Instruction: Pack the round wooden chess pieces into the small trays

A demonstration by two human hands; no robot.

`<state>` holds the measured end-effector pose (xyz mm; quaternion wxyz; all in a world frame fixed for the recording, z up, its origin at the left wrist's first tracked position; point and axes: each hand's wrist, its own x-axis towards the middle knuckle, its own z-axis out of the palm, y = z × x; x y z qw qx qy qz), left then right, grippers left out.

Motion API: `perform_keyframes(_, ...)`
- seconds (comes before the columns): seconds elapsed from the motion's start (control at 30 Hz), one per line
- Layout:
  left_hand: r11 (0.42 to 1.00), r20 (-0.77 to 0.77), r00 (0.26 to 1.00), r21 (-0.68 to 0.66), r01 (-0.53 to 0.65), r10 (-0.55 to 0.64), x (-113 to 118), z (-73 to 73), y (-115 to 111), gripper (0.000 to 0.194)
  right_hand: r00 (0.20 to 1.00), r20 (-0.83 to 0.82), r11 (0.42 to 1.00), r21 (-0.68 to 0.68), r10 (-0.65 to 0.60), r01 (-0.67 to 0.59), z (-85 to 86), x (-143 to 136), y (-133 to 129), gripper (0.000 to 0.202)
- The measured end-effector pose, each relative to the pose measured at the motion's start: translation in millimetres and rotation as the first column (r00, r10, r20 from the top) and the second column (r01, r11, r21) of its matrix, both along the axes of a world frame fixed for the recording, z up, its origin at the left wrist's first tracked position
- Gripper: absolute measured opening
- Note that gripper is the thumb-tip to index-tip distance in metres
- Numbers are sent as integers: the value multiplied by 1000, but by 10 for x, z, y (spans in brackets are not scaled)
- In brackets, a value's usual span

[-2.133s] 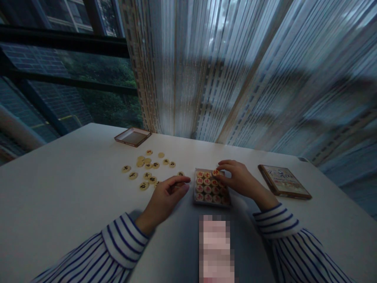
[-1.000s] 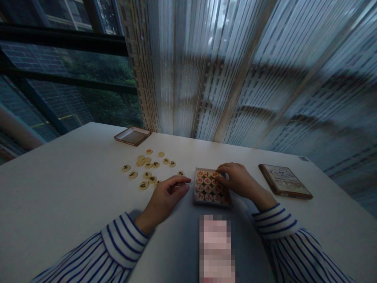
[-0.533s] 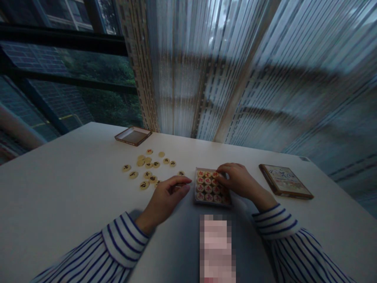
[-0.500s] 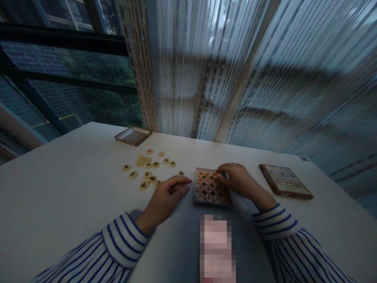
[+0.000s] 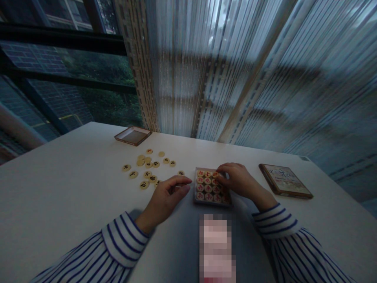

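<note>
A shallow square box [image 5: 212, 204] in front of me holds rows of round Chinese chess pieces [image 5: 208, 188] with red characters. My right hand [image 5: 240, 179] reaches over the box's right side, its thumb and index finger bent down at a piece in the upper right; the fingers partly hide that column. To the box's left, my left hand [image 5: 167, 198] hovers just above the table, thumb and index finger apart, with nothing visible between them. Beyond it lie scattered loose Chinese chess pieces [image 5: 152, 179], mostly black-lettered, some blank side up. One black-lettered piece [image 5: 181, 173] lies near the box.
An open, shallow brown-edged box part [image 5: 134, 136] sits at the table's far left edge. A flat box with a printed cover [image 5: 285, 181] lies at right. A blurred pink patch [image 5: 216, 247] covers something at the front of the white table [image 5: 73, 188]. Striped curtains [image 5: 188, 78] hang behind.
Both hands stay almost where they were, and the pieces have not visibly moved. The curtain folds at right have shifted a little.
</note>
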<state>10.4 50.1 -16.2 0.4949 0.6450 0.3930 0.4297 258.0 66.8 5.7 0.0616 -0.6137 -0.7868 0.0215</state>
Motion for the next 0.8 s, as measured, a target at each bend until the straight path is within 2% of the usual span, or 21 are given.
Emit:
perform_keyframes(0.5, 1000, -18, 1000, -9, 9, -9, -3, -8, 13, 22, 1000, 15, 1000, 16, -14, 13, 64, 1, -31, 25)
perform_keyframes(0.8, 1000, -29, 1000, 10, 5, -5, -8, 12, -2, 21, 991, 116, 997, -40, -59, 64, 124, -14, -72, 22)
